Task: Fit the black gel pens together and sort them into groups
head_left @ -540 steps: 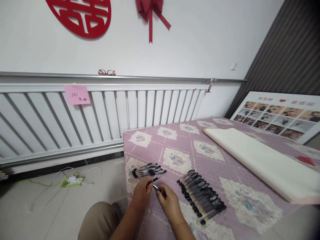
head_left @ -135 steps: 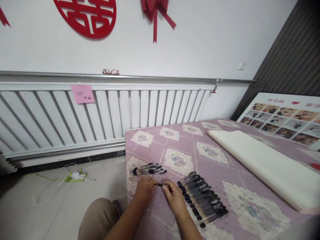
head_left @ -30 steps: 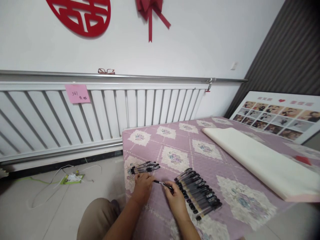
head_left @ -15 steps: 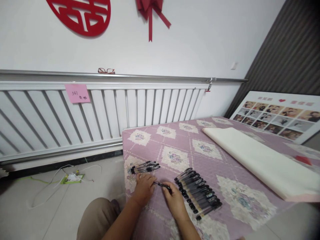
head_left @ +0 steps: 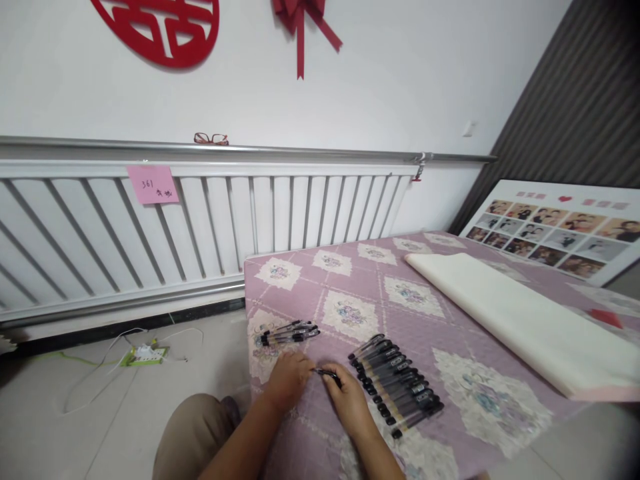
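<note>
My right hand [head_left: 347, 400] is closed around the dark end of a black pen [head_left: 334, 377]. My left hand [head_left: 291, 380] pinches the other end, its fingers hiding the tip. Just beyond the left hand, a small group of clear-barrelled pens [head_left: 290, 333] with black ends lies on the purple patterned cover [head_left: 310, 427]. To the right of my right hand, several more pens [head_left: 400, 380] lie side by side in a slanted row, with black caps and black ends.
A folded cream sheet [head_left: 505, 320] lies on the right of the cover, near a photo board [head_left: 555, 230]. Behind stands a white radiator [head_left: 285, 213] with a pink note [head_left: 153, 185] and glasses [head_left: 211, 139] on the pipe above. A power strip [head_left: 145, 355] with cables sits on the floor.
My left hand has shifted slightly right, toward my right hand. Less of the pen shows between them. The two groups of pens lie as before.
</note>
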A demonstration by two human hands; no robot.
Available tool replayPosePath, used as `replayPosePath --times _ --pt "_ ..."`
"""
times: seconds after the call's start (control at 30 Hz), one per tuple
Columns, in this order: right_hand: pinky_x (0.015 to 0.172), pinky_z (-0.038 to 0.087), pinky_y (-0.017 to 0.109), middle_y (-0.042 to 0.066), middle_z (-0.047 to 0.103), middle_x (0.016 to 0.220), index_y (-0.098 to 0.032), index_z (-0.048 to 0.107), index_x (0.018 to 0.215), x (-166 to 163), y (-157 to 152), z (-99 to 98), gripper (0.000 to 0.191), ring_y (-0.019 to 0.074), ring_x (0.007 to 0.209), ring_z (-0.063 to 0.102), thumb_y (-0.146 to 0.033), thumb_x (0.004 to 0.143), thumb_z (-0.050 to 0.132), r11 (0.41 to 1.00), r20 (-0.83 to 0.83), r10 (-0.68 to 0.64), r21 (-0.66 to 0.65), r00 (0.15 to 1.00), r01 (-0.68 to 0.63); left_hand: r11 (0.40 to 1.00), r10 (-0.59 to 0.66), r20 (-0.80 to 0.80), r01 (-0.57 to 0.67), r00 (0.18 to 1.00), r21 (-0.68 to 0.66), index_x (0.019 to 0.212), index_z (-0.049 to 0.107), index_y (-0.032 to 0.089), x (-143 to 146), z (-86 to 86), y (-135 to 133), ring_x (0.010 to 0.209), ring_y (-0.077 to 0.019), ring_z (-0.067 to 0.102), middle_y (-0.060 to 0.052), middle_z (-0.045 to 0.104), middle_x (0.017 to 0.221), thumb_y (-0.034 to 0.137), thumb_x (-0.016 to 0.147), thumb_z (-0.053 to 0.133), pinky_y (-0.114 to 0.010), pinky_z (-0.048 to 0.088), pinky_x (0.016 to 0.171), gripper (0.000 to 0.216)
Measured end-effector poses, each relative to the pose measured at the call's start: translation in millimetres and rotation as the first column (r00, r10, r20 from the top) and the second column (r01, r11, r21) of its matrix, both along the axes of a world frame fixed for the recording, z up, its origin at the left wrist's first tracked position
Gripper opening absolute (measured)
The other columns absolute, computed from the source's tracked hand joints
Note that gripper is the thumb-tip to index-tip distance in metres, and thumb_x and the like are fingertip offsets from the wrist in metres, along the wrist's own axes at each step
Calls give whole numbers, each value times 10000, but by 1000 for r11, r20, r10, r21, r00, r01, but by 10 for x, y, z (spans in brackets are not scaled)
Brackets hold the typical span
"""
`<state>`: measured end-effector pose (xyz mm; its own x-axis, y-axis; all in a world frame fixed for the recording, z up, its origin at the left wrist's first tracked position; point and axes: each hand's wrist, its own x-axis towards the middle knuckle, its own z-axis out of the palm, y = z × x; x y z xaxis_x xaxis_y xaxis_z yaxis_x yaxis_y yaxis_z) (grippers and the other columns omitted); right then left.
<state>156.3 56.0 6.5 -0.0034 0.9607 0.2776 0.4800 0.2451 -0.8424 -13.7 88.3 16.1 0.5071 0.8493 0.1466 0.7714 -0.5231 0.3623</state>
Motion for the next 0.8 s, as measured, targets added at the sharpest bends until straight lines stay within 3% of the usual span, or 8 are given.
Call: replayPosePath --times 0.37,0.57,0.8 --pt "818 480 312 37 706 900 -226 676 880 -23 1 29 178 204 873 640 -266 793 526 1000 -4 -5 -12 1000 5 1000 -14 27 13 1000 23 1000 631 238 12 -28 -7 948 -174 545 -21 628 971 197 920 444 -321 405 874 208" --pt "820 483 310 43 699 926 -221 660 918 -38 -44 23 195 203 880 636 -301 808 519 996 -17 -88 24 996 88 993 31 147 -47 989 106 1085 598 244 16 -101 -34 982 -192 533 -30 623 1012 189 885 478 -350 405 915 240" --pt "835 489 340 65 700 933 -202 656 913 -16 -57 14 238 223 880 635 -356 776 538 982 -84 -191 -10 978 191 983 87 228 -121 970 139 987 640 220 26 -156 8 957 -195 531 -45 606 984 142 855 480 -332 433 883 222"
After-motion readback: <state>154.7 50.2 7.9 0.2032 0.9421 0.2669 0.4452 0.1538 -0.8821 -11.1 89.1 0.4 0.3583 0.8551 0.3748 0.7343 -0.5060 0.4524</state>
